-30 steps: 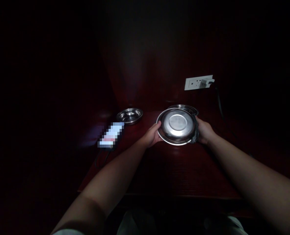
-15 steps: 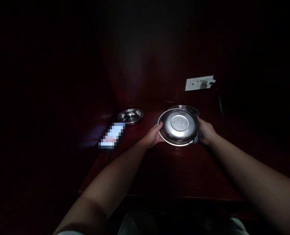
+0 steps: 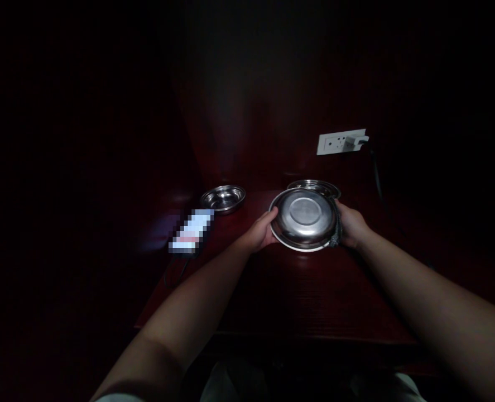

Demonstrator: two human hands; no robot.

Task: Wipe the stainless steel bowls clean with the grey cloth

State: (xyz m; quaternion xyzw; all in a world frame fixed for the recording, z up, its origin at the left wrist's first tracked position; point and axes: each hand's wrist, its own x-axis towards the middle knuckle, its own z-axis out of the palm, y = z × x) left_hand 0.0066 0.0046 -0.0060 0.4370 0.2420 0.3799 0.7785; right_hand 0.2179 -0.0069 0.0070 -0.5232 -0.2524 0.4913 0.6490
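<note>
Your left hand (image 3: 262, 232) and right hand (image 3: 353, 224), with cloth (image 3: 336, 229), grip a steel bowl (image 3: 302, 223), partly hiding a dish (image 3: 314, 183); a phone (image 3: 192, 230) lies beside another bowl (image 3: 224, 199).

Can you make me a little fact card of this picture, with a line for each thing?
Left hand: gripping the held bowl's left rim
Right hand: at its right edge, with a cloth
Held bowl: shiny metal, underside showing
Left bowl: open side up, beyond the phone
Back dish: metal, partly hidden behind the held bowl
Phone: screen lit but blurred
Socket: white, plug in it
Table: dark red
Light: very dim
</note>
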